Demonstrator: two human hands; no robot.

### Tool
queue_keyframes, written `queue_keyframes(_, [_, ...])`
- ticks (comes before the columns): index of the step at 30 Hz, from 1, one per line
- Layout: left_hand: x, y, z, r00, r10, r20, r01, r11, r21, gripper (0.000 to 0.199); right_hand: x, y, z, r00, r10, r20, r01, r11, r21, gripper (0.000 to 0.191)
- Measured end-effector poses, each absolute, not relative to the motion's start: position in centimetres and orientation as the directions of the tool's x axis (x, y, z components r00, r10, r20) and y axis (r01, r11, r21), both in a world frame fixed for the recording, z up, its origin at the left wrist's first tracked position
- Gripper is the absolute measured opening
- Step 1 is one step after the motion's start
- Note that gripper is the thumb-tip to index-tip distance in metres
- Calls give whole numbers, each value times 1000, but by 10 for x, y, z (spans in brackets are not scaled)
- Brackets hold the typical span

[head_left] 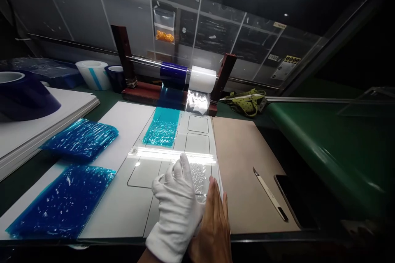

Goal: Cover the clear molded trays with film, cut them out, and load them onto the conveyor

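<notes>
My left hand [177,209], in a white glove, lies palm down on a glossy pale sheet [114,213] with dark outlined panels. Its fingers are stretched forward beside a strip of clear, wrinkled film [199,172]. Close against it, my bare right hand [212,224] rests on its edge along the sheet's right side, fingers straight and together. The underside of both hands is hidden. Farther up the sheet lies a teal film strip [162,129], partly wrinkled. Beyond it stand a blue film roll [173,74] and a white film roll [203,79] on a rod.
Stacks of blue film pieces [61,201] lie at left, near a large blue roll [26,96] on white sheets. At right, a craft knife [270,195] and a phone [293,201] rest by brown board [240,160]. Dark red posts [226,72] hold the rod.
</notes>
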State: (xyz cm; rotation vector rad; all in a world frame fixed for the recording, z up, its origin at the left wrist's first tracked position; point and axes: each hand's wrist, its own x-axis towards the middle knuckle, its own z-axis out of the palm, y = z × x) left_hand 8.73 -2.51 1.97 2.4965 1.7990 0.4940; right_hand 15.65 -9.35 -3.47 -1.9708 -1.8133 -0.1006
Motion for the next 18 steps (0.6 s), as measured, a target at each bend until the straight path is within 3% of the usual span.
queue_keyframes(3, [90,-14,13,269,932,242,930,-317,186,74,169,-78,-33,23,929,369,967,73,-243,105])
queue_keyframes(7, [80,5,2,210,925,317,920,-297,257,122,206,-44,-18,-175,910,375,944,263,-199,110])
queue_keyframes(9, [66,13,-4,149,928,342,928,-251,276,135,231,-22,-8,-272,909,315,926,336,-173,110])
queue_keyframes(14, [18,26,-15,-23,964,265,929,-77,362,133,283,37,3,-418,880,225,892,445,-84,109])
queue_keyframes(18, [-6,26,-25,-93,981,171,931,25,364,123,298,71,-3,-488,853,184,864,502,-32,109])
